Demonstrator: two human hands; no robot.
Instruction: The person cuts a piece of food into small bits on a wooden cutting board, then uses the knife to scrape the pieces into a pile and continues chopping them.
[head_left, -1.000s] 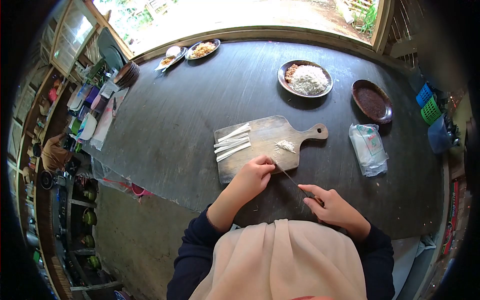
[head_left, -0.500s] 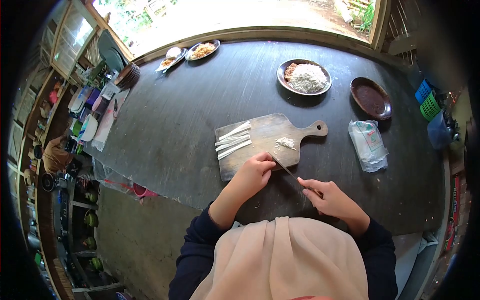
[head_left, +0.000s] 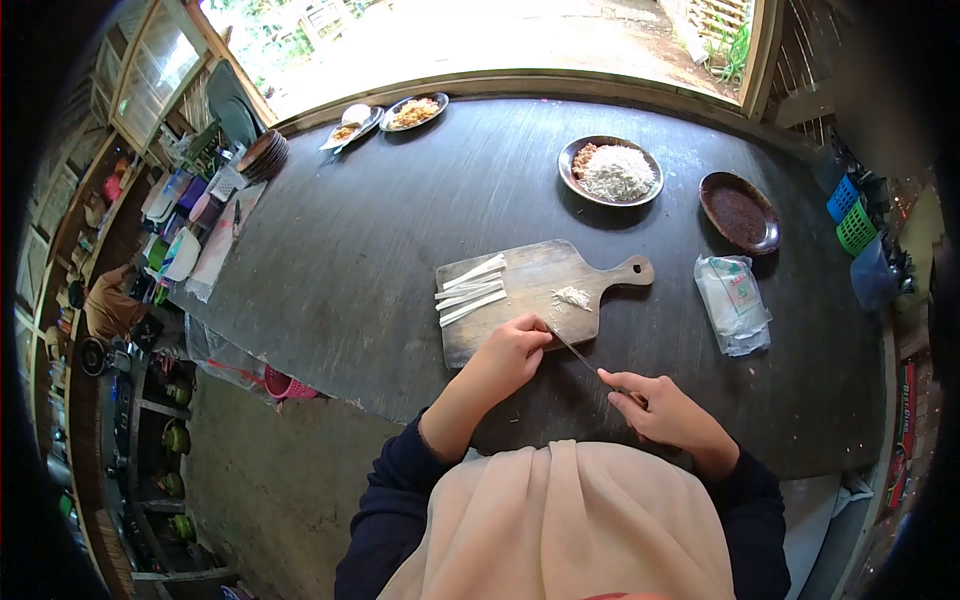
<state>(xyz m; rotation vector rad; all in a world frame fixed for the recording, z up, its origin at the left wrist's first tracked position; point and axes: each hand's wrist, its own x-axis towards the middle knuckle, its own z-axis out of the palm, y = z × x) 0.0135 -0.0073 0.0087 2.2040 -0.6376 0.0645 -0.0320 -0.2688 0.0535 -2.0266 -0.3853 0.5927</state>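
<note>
My right hand (head_left: 665,408) is closed round the handle of a knife (head_left: 573,349), whose blade slants up and left to the near edge of a wooden cutting board (head_left: 545,262). My left hand (head_left: 512,352) rests on that edge with curled fingers, right by the blade's tip; whatever they grip is hidden. Several white strips (head_left: 472,290) lie side by side on the board's left part. Beyond the blade sits a small heap of finely cut white pieces (head_left: 571,297).
Behind the board stands a plate (head_left: 655,193) with white shreds and a brown food. At right are an empty brown oval dish (head_left: 740,212) and a plastic packet (head_left: 734,304). Two food plates (head_left: 414,112) stand far left, stacked brown dishes (head_left: 262,157) and containers along the left edge.
The view has tilted slightly, so the table's things appear a little lower. Both hands stay in nearly the same place, with the knife still at the left fingers.
</note>
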